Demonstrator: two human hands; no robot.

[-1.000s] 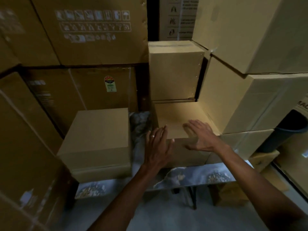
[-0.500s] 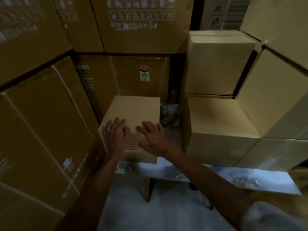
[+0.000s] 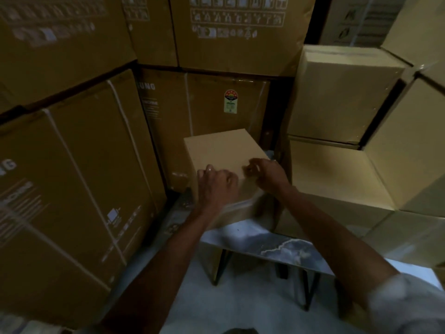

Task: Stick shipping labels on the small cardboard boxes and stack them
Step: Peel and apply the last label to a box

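Observation:
A small plain cardboard box (image 3: 218, 150) sits at the left end of a marble-patterned table (image 3: 243, 235), turned at an angle. No label shows on its top. My left hand (image 3: 216, 183) grips the box's near left corner, with fingers curled onto the top. Blurred by motion, my right hand (image 3: 268, 173) has its fingers curled over the box's right edge. A second small box (image 3: 337, 172) lies on the table to the right, with another box (image 3: 342, 92) stacked on it.
Big strapped cartons (image 3: 72, 177) wall in the left side, and a carton with a round sticker (image 3: 212, 104) stands right behind the small box. More pale boxes (image 3: 409, 145) pile up at the right. The grey floor (image 3: 240, 304) lies below the table's dark legs.
The small box has turned and slid toward the table's front edge. Both hands went from lying flat on its top to curled around its corner and edge. My view shifted left.

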